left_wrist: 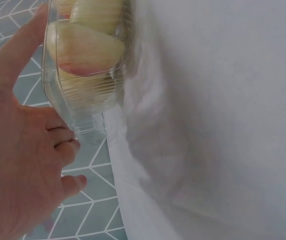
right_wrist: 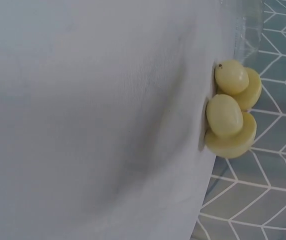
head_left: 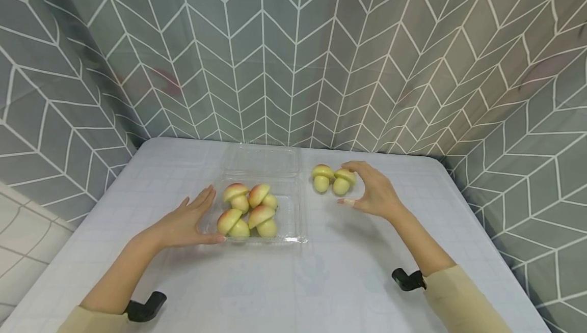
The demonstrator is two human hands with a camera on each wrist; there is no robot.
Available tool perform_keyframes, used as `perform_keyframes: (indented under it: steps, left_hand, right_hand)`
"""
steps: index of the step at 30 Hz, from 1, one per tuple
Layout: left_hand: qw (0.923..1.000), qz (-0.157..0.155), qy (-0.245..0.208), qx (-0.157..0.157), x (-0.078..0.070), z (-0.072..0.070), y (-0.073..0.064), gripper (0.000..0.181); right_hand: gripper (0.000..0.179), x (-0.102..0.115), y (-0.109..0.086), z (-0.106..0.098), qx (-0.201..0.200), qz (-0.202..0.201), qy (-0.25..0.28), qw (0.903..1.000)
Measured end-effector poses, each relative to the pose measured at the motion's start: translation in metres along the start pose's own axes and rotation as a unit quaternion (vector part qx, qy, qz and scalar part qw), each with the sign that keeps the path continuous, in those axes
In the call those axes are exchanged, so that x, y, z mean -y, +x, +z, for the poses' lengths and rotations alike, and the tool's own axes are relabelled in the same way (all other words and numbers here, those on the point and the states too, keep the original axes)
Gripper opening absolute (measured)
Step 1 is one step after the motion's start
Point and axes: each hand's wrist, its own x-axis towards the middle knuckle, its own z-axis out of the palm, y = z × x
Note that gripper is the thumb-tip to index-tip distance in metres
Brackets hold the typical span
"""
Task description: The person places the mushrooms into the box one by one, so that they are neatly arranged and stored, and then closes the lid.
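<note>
A clear plastic clamshell box [head_left: 290, 216] stands on the table with its lid [head_left: 262, 160] laid back. Several toy mushrooms [head_left: 238, 223], yellow with reddish caps, fill its left and middle part. Beside the box's left wall is my left hand [head_left: 185, 223], thumb at the front corner and fingers spread along the side; the left wrist view shows it against the box [left_wrist: 85, 102]. Right of the box, two more mushrooms stand side by side, a left one [head_left: 321, 183] and a right one [head_left: 341, 186]. My right hand [head_left: 378, 190] reaches to the right mushroom, fingertips by its cap, thumb apart from it.
A white cloth covers the table [head_left: 284, 292]. Grey curtain [head_left: 316, 68] with white chevron lines hangs behind the table and along its sides. Each wrist carries a black camera mount, one on the left [head_left: 145, 307] and one on the right [head_left: 408, 279].
</note>
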Motion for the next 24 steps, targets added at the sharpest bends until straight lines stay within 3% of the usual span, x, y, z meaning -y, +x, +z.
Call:
perform_keyframes:
  steps: [24]
  left_hand:
    - [0.9997, -0.021, -0.001, 0.011, 0.0, 0.001, -0.002, 0.119]
  right_hand:
    - [0.085, -0.024, -0.012, -0.009, -0.008, 0.072, -0.031, 0.9969]
